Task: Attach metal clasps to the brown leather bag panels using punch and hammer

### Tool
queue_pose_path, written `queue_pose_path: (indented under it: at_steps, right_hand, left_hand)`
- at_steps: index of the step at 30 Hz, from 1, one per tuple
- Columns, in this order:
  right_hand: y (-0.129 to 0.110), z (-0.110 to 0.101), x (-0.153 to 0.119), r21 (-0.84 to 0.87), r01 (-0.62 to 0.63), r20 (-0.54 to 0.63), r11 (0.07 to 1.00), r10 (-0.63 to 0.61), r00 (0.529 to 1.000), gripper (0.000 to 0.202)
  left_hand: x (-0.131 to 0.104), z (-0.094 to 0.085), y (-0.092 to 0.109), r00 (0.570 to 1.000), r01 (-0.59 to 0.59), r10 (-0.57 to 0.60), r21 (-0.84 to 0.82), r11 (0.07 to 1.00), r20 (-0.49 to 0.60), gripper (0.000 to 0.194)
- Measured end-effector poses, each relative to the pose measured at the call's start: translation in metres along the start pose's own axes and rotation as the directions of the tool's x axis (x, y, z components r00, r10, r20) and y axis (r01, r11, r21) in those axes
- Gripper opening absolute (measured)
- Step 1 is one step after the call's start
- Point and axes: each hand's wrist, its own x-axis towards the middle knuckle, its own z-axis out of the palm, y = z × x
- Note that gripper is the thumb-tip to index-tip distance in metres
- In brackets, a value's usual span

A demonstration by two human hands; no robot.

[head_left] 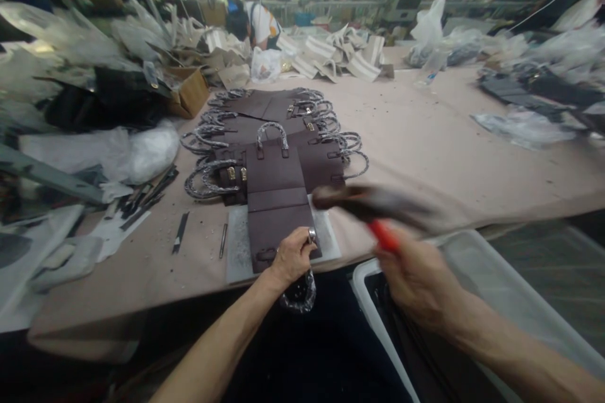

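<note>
A dark brown bag panel (276,173) with wrapped handles lies over a pale slab (239,245) at the table's front edge. On its near end, my left hand (293,255) pinches a small shiny metal piece (312,235) between the fingertips, beside the near handle (302,302), which hangs over the edge. My right hand (416,277) is closed round the red grip of a hammer (385,236), raised to the right of the panel; its head is smeared by motion. Behind the panel are more brown bag pieces (278,104) with wrapped handles.
A thin metal rod (223,240) and dark strips (181,233) lie left of the slab. A white-rimmed bin (373,321) stands at the front right. Farther back are a cardboard box (190,91), plastic bags, pale pieces (331,53) and a bent-over person (262,25).
</note>
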Motion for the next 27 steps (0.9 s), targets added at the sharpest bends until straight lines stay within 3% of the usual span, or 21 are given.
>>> queue_pose_path:
  at_steps: [3,6,9,11,13,16,18,20,22,23,25,27]
  right_hand:
    - [0.014,0.009,0.006,-0.103,-0.055,0.226,0.993,0.077,0.971,0.029]
    - [0.042,0.018,0.016,-0.018,-0.191,0.238,0.981,0.19,0.952,0.036]
    - [0.08,0.043,0.024,0.112,-0.433,0.375,0.894,0.366,0.852,0.04]
    - [0.105,0.067,0.029,0.084,-0.527,0.43,0.846,0.446,0.785,0.041]
    - [0.124,0.089,0.034,0.024,-0.528,0.397,0.849,0.477,0.784,0.04]
    - [0.134,0.111,0.042,-0.041,-0.483,0.274,0.875,0.475,0.837,0.027]
    - [0.125,0.121,0.046,-0.047,-0.357,0.15,0.933,0.36,0.921,0.025]
    - [0.106,0.134,0.048,0.021,-0.113,0.039,0.993,0.112,0.993,0.033]
    - [0.083,0.15,0.049,0.175,0.156,-0.002,0.972,-0.158,0.987,0.039]
    - [0.073,0.159,0.048,0.266,0.233,-0.002,0.935,-0.241,0.971,0.04]
    - [0.058,0.174,0.045,0.383,0.297,0.01,0.875,-0.326,0.945,0.044]
    - [0.053,0.183,0.041,0.387,0.295,0.031,0.873,-0.333,0.943,0.051]
  left_hand:
    - [0.0,0.0,0.0,1.0,0.006,-0.006,0.002,1.0,0.002,0.015]
    - [0.0,0.0,0.002,1.0,0.014,-0.014,-0.015,1.0,0.008,0.016]
    - [0.001,-0.002,0.005,0.999,0.032,-0.032,-0.021,0.999,0.019,0.017]
    - [0.002,-0.003,0.007,0.999,0.035,-0.035,-0.018,0.999,0.03,0.017]
    - [0.003,-0.005,0.007,0.998,0.033,-0.033,-0.013,0.999,0.046,0.016]
    - [0.003,-0.008,0.008,0.997,0.044,-0.043,-0.01,0.999,0.069,0.014]
    - [0.001,-0.009,0.007,0.995,0.062,-0.061,-0.011,0.998,0.076,0.011]
    - [-0.001,-0.009,0.007,0.995,0.07,-0.069,-0.014,0.997,0.074,0.01]
    - [-0.003,-0.007,0.005,0.995,0.067,-0.065,-0.024,0.997,0.072,0.012]
    - [-0.004,-0.005,0.004,0.996,0.073,-0.07,-0.037,0.997,0.06,0.012]
    - [-0.001,-0.003,0.002,0.99,0.143,-0.143,-0.104,0.984,0.011,0.008]
    - [0.007,-0.007,0.0,0.942,0.269,-0.315,-0.294,0.917,-0.12,0.014]
